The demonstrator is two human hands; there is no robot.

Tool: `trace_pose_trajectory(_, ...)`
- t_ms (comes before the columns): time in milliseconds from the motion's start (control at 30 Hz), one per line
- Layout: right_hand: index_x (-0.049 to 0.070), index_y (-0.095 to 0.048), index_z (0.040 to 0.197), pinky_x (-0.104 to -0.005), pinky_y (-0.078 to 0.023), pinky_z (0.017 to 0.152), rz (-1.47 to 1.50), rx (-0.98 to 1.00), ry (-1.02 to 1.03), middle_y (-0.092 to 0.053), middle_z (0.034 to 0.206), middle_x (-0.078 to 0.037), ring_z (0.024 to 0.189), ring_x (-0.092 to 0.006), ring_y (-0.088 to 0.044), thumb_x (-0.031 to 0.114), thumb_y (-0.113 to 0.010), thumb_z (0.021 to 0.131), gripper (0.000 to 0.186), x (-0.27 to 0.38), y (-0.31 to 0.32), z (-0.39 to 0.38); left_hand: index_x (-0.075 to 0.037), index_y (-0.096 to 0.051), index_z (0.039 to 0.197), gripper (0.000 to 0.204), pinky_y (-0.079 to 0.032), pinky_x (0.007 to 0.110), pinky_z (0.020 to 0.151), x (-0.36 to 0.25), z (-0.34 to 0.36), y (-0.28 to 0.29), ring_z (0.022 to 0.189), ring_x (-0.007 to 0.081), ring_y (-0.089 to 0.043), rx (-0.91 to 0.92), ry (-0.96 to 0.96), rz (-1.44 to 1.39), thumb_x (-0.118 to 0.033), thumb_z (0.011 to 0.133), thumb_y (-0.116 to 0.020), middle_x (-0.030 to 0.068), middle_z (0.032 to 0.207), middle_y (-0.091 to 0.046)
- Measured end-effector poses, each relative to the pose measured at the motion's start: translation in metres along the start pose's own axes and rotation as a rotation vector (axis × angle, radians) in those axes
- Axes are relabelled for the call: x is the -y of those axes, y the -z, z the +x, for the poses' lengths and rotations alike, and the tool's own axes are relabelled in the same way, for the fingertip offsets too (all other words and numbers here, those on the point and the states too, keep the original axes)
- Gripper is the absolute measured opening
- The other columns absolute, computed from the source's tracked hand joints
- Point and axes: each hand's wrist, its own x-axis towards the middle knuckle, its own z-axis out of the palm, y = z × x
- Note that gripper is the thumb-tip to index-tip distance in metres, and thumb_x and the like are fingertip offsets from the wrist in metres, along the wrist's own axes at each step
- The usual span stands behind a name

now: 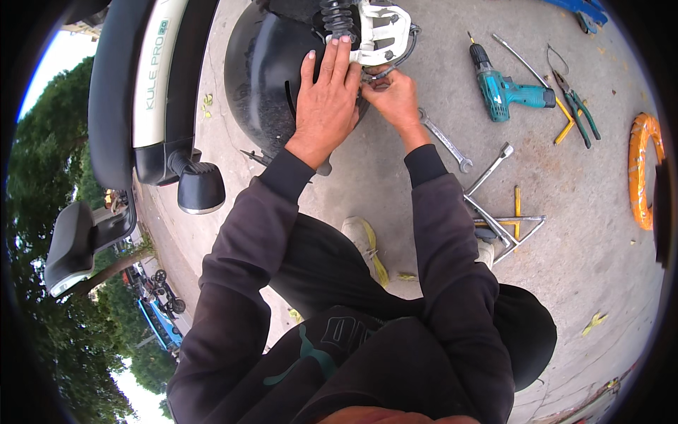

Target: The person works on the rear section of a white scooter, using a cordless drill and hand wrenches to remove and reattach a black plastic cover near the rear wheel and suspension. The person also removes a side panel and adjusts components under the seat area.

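A curved black fender (254, 78) with a coil spring (337, 14) and a white metal bracket (381, 46) sits at the top of the view. My left hand (326, 106) lies open over the fender, fingertips at the foot of the spring. Just below the bracket, my right hand (392, 99) is closed at a grey cable (385, 71), its thumb and fingers pinched on a small part that I cannot make out.
A teal drill (503, 92), pliers (573, 106), a spanner (445, 141) and several socket wrenches (496, 162) lie on the concrete right of me, with an orange coil (639, 169) beyond. A scooter body with a white panel (162, 85) and mirror (201, 185) stands at left.
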Motion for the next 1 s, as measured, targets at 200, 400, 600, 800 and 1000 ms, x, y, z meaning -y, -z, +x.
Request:
trace_pose_trajectory(200,0.002,-0.073,0.098,-0.0307,-0.056,0.066,0.044,0.048,-0.010,-0.072,0.073,-0.010,0.067,-0.0164,-0.070,0.016,-0.081,0.070,0.032,-0.001,0.004,0.004,-0.007,-0.056,0.127,0.066,-0.026,0.054,0.114,0.000,0.001,-0.001,0.145,0.0300,-0.032,-0.011,-0.004,-0.009,-0.021,0.067,-0.079,0.0175,0.155,-0.034)
trace_pose_trajectory(400,-0.001,-0.072,0.099,-0.0266,-0.056,0.070,-0.042,0.134,-0.036,-0.074,0.080,-0.008,0.074,-0.0116,-0.070,0.013,-0.080,0.074,0.030,0.010,0.010,0.007,-0.007,-0.055,0.128,0.067,-0.026,0.053,0.114,0.002,-0.001,0.000,0.145,0.0299,-0.033,0.004,0.001,-0.001,-0.021,0.067,-0.079,0.0175,0.155,-0.033)
trace_pose_trajectory(600,0.001,-0.072,0.099,-0.0307,-0.056,0.068,0.063,-0.022,0.054,-0.072,0.078,-0.010,0.069,-0.0153,-0.070,0.016,-0.080,0.070,0.034,-0.002,-0.001,0.002,-0.007,-0.055,0.128,0.067,-0.026,0.053,0.114,0.000,0.001,-0.001,0.145,0.0298,-0.032,0.000,-0.004,-0.001,-0.021,0.067,-0.079,0.0174,0.155,-0.034)
trace_pose_trajectory(800,0.001,-0.070,0.106,-0.0303,-0.055,0.069,0.076,0.178,-0.015,-0.073,0.081,-0.009,0.073,-0.0137,-0.068,0.013,-0.078,0.073,0.037,-0.011,0.013,0.012,-0.001,-0.055,0.125,0.058,-0.025,0.052,0.115,-0.001,0.001,0.006,0.144,0.0300,-0.033,-0.005,-0.027,-0.010,-0.020,0.073,-0.074,0.0186,0.154,-0.036)
trace_pose_trajectory(1000,0.000,-0.068,0.113,-0.0300,-0.054,0.074,0.298,0.167,-0.073,-0.071,0.092,-0.007,0.082,-0.0127,-0.066,0.010,-0.075,0.077,0.038,-0.001,0.004,0.005,-0.005,-0.054,0.129,0.067,-0.024,0.053,0.115,0.003,-0.001,0.002,0.145,0.0306,-0.031,0.018,-0.011,0.006,-0.022,0.069,-0.079,0.0186,0.156,-0.033)
